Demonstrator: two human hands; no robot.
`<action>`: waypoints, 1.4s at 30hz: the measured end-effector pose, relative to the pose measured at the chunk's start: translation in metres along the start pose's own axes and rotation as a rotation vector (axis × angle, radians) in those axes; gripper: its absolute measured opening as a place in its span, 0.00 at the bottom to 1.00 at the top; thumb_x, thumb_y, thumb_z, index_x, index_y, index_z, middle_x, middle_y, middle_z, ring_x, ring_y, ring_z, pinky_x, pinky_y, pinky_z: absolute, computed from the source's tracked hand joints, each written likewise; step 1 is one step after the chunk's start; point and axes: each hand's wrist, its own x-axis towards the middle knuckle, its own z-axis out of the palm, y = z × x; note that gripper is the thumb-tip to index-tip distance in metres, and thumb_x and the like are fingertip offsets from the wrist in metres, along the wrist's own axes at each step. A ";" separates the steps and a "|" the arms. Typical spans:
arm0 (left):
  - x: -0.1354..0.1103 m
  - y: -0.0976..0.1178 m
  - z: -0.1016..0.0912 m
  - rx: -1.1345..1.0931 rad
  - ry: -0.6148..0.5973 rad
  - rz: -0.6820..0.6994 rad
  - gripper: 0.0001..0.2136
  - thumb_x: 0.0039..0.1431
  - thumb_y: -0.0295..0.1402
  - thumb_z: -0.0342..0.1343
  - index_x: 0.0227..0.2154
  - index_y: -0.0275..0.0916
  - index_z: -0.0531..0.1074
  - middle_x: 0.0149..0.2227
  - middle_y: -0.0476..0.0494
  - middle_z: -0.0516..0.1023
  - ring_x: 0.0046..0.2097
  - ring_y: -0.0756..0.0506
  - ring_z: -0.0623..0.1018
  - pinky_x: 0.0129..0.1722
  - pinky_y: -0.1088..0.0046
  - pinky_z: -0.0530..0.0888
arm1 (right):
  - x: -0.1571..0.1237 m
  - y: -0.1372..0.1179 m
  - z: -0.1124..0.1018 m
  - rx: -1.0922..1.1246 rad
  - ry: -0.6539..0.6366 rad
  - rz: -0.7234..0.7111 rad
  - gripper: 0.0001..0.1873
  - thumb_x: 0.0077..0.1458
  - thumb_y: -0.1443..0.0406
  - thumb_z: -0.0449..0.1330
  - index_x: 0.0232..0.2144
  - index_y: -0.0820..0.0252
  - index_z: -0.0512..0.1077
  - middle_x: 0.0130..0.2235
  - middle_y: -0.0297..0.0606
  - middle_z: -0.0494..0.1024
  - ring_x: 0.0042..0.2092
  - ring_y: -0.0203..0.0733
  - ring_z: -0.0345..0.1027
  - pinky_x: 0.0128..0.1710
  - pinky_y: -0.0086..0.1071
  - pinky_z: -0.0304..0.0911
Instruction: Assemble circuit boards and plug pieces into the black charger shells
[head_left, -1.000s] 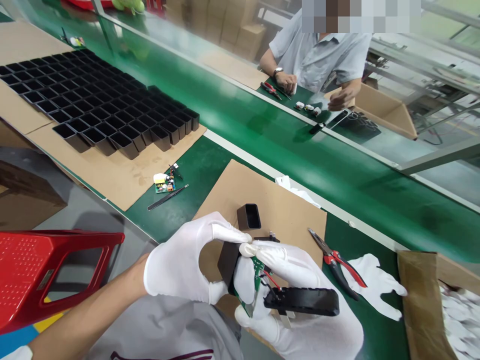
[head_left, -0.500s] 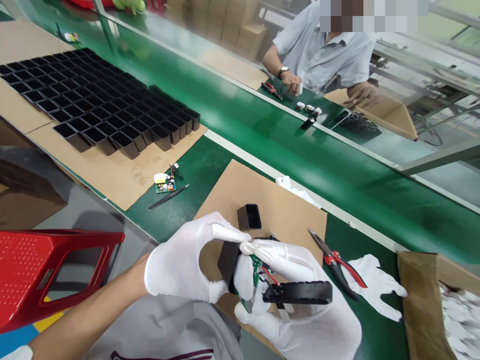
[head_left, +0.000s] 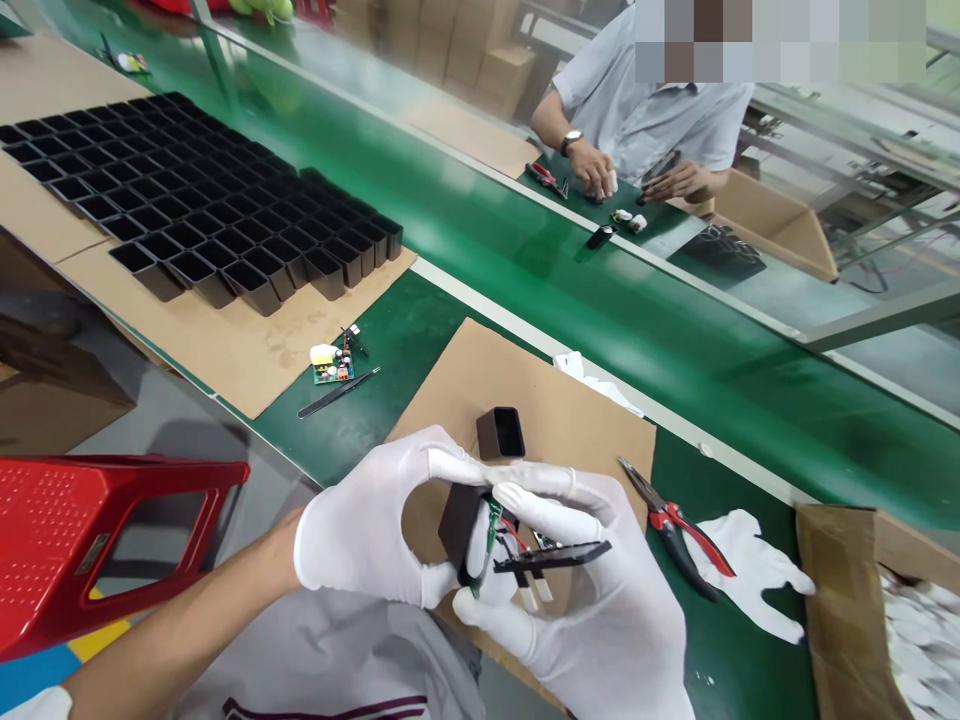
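Observation:
My left hand (head_left: 367, 530), in a white glove, is closed around a small black plastic housing (head_left: 454, 525) with its mouth facing right. My gloved right hand (head_left: 615, 600) grips a green circuit board (head_left: 493, 525), whose left part sits inside that mouth beside a white block. Red and black wires run from the board to a black end cover (head_left: 559, 556), seen nearly edge-on, with metal prongs below it. The right fingertips meet the left ones at the housing's top edge. Behind the hands, another black housing (head_left: 501, 432) lies on the cardboard sheet (head_left: 592, 410).
Many black housings (head_left: 217, 215) stand in rows at left. A loose circuit board (head_left: 331, 364) and tweezers (head_left: 339, 393) lie nearby. Pliers (head_left: 671, 525), a white glove (head_left: 750, 570) and a carton (head_left: 844, 600) are at right. Across the green belt, a co-worker's hands (head_left: 596, 170) handle parts.
The circuit board has moved left, deeper into the housing, with my right hand following. The black end cover has tilted to nearly edge-on. Across the belt, the co-worker's hands have come closer together.

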 end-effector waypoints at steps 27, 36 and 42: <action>-0.013 0.002 0.004 -0.172 0.135 -0.061 0.35 0.45 0.21 0.69 0.59 0.46 0.76 0.51 0.40 0.84 0.49 0.38 0.86 0.51 0.59 0.85 | -0.031 -0.018 0.036 -0.016 0.409 0.030 0.32 0.56 0.64 0.77 0.62 0.49 0.78 0.52 0.43 0.83 0.52 0.57 0.80 0.55 0.55 0.80; -0.029 -0.011 0.008 -0.168 0.202 -0.145 0.33 0.48 0.28 0.77 0.58 0.46 0.76 0.55 0.38 0.84 0.53 0.35 0.85 0.54 0.53 0.84 | -0.063 -0.016 0.082 -0.215 0.336 0.020 0.46 0.52 0.75 0.76 0.68 0.40 0.72 0.64 0.43 0.79 0.50 0.55 0.85 0.43 0.46 0.88; -0.036 -0.015 0.005 0.095 0.274 -0.087 0.33 0.49 0.25 0.73 0.60 0.46 0.73 0.55 0.38 0.84 0.53 0.37 0.85 0.53 0.55 0.85 | -0.074 -0.003 0.114 -0.321 0.418 0.067 0.38 0.60 0.75 0.71 0.69 0.46 0.74 0.62 0.45 0.83 0.54 0.56 0.85 0.48 0.43 0.87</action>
